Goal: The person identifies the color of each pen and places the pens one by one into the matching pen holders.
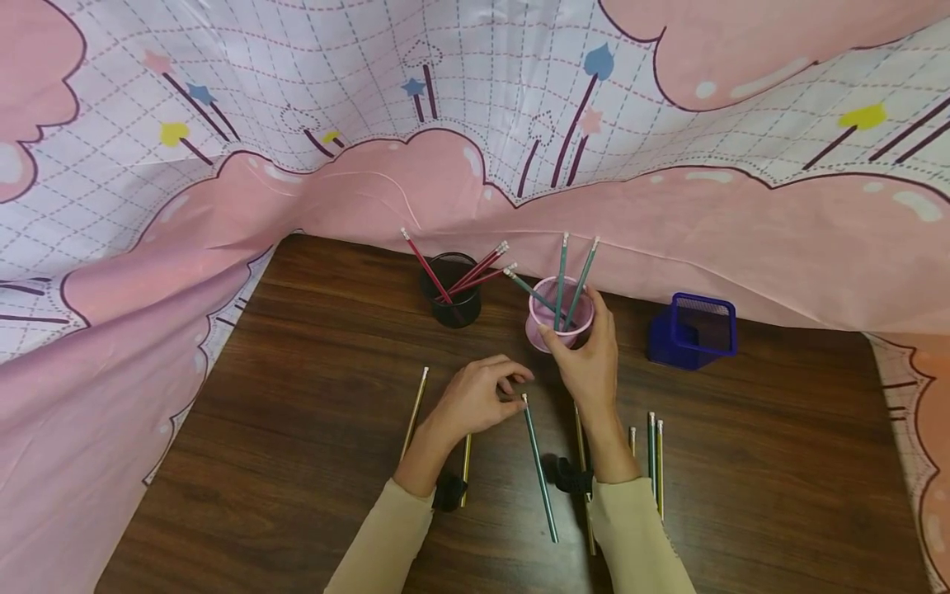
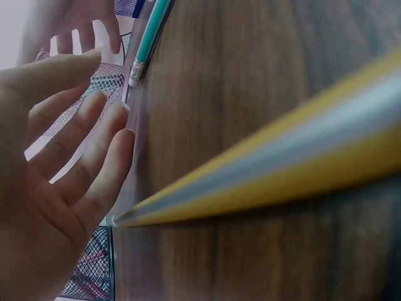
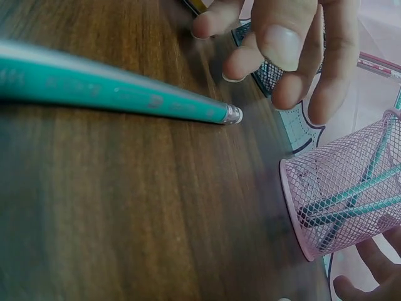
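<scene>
A round pink mesh pencil cup (image 1: 536, 337), holding three green pencils, stands near the back of the table. My right hand (image 1: 591, 356) grips it, thumb on the near side and fingers round its right; only some fingertips (image 3: 374, 266) show low in the right wrist view. My left hand (image 1: 481, 394) hovers left of the cup with loosely bent fingers and nothing in them. Just by its fingertips lies the white eraser end of a green pencil (image 1: 539, 470) on the table. In the left wrist view a yellow pencil (image 2: 269, 163) lies close to that hand.
To the left, a black mesh cup (image 1: 463, 313) holds several red pencils. A blue square mesh holder (image 1: 679, 351) stands on the right. More yellow pencils (image 1: 414, 412) and a green pencil (image 1: 651, 450) lie around my forearms. A patterned cloth (image 1: 460, 181) hangs behind the table.
</scene>
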Available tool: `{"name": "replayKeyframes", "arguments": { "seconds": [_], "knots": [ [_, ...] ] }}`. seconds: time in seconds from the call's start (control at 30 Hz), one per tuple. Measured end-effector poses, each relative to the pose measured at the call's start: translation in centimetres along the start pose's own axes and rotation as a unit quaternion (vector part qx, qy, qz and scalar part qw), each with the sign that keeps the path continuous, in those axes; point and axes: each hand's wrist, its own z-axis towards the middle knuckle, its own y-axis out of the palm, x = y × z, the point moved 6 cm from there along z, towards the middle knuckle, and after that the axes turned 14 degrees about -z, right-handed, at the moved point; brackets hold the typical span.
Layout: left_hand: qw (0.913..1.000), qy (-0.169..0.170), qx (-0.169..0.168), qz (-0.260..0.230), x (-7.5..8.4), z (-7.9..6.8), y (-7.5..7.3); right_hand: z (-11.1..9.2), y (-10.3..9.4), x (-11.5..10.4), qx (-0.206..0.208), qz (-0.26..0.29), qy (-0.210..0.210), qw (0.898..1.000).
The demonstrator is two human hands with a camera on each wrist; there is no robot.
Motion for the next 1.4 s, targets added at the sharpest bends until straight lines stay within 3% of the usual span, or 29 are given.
{"name": "replayKeyframes", "arguments": {
  "seconds": [0.47, 1.13, 1.4],
  "knots": [
    [0.9942, -0.003, -0.082, 0.069, 0.0, -0.2, 1.2, 0.0, -0.1, 0.1, 0.008, 0.002, -0.002, 1.0],
    [0.9899, -0.014, -0.112, 0.085, -0.2, -0.2, 1.5, 0.0, 0.1, 0.2, 0.0, 0.006, 0.0, 1.0],
    [0.9892, 0.002, -0.116, 0.09, -0.1, -0.2, 1.4, 0.0, 0.1, 0.2, 0.002, 0.006, 0.002, 1.0]
  ]
}}
